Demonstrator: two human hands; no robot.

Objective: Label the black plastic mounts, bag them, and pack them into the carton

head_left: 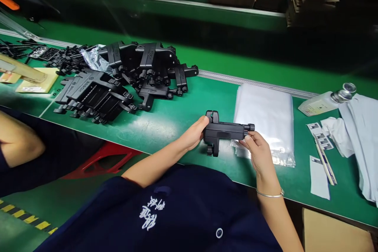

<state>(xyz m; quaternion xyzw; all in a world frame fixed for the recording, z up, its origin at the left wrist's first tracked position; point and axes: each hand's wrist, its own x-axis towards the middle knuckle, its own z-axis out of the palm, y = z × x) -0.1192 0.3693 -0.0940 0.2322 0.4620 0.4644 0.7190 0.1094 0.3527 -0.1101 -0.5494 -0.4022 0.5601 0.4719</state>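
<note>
Green bench, black bracket above it.
My left fingers grasp its crosspiece end, my right fingers its knobbed end; its long axis runs sideways between them, neither nearer.

Clamp: black plastic, long boxy body, crosspiece at the left end
Knobs: small, black (one at the right tip, another below the crosspiece)
Pose: nearly level, held lengthwise between my left hand and right hand, over the green bench
</note>
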